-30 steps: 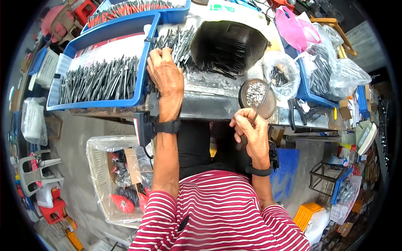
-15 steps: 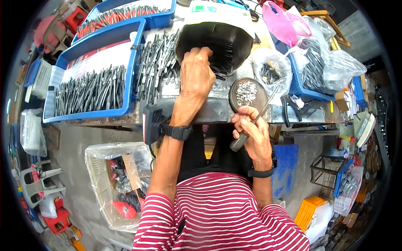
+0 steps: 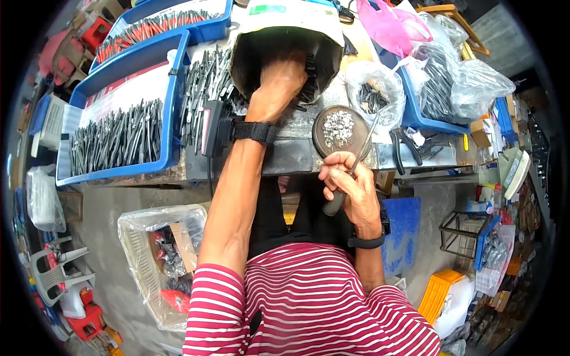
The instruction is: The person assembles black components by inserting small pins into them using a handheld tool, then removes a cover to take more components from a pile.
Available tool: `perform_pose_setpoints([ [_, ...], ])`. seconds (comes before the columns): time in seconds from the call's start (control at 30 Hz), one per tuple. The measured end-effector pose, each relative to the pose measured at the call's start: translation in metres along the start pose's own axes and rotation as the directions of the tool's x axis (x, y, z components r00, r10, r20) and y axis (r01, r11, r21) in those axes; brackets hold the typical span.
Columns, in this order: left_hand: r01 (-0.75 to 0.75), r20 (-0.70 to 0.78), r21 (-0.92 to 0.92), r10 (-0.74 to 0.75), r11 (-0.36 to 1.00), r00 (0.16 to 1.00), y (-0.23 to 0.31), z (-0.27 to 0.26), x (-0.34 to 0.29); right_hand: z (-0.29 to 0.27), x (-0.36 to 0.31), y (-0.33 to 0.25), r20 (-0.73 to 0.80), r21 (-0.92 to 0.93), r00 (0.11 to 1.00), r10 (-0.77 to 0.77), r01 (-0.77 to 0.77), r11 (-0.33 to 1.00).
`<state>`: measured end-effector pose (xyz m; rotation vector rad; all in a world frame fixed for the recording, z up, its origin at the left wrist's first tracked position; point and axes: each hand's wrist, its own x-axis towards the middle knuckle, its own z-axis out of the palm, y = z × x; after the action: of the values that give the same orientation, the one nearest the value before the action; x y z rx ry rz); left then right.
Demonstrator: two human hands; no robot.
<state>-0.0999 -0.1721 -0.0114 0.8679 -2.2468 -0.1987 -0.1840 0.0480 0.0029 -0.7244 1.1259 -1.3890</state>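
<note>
My left hand (image 3: 282, 80) reaches into a tipped-over container (image 3: 249, 50) with a dark inside, where thin black parts (image 3: 310, 80) lie. Its fingers are lost in the shadow there. My right hand (image 3: 356, 193) is closed around a screwdriver (image 3: 335, 203) with a dark handle, its thin shaft slanting up and away to the right. Just beyond that hand, a round brown dish (image 3: 319, 133) holds a heap of small shiny metal pieces (image 3: 338, 127). Long dark strip-like parts (image 3: 208, 89) lie loose on the bench, left of the container.
A blue tray (image 3: 169, 130) of dark strips stands at left, with another blue tray (image 3: 221, 26) of red and black parts behind. Right of the dish are a clear bag (image 3: 395, 89), black-handled pliers (image 3: 396, 153) and a blue bin (image 3: 439, 123). A plastic-lined crate (image 3: 139, 255) sits below.
My left hand has gone deeper into the container. My right hand still holds the screwdriver in nearly the same place. The whole view has shifted slightly.
</note>
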Motion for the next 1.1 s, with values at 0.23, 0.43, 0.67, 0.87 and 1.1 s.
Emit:
perform_pose_setpoints([
  [0.23,-0.017,-0.121,0.22,0.044,0.975,0.992,-0.006,0.021,-0.011,-0.001,0.002,0.002,-0.007,-0.031,1.0,0.008,-0.008,0.999],
  [0.43,0.064,-0.101,0.254,-0.04,0.965,0.994,-0.003,0.021,-0.022,-0.003,0.002,0.006,-0.002,-0.048,1.0,0.015,-0.015,0.999],
  [0.67,0.224,0.026,0.236,-0.236,0.946,0.971,0.023,0.002,-0.037,-0.003,0.004,0.006,-0.014,-0.083,1.0,0.009,-0.011,0.997],
  [0.87,0.217,0.034,0.222,-0.23,0.951,0.973,0.032,-0.005,-0.05,0.0,0.005,0.007,-0.04,-0.137,0.999,-0.011,0.005,0.991],
  [1.1,0.183,0.064,0.152,-0.195,0.971,0.979,0.043,-0.021,-0.063,-0.003,0.005,0.008,-0.044,-0.152,0.999,-0.012,0.005,0.988],
])
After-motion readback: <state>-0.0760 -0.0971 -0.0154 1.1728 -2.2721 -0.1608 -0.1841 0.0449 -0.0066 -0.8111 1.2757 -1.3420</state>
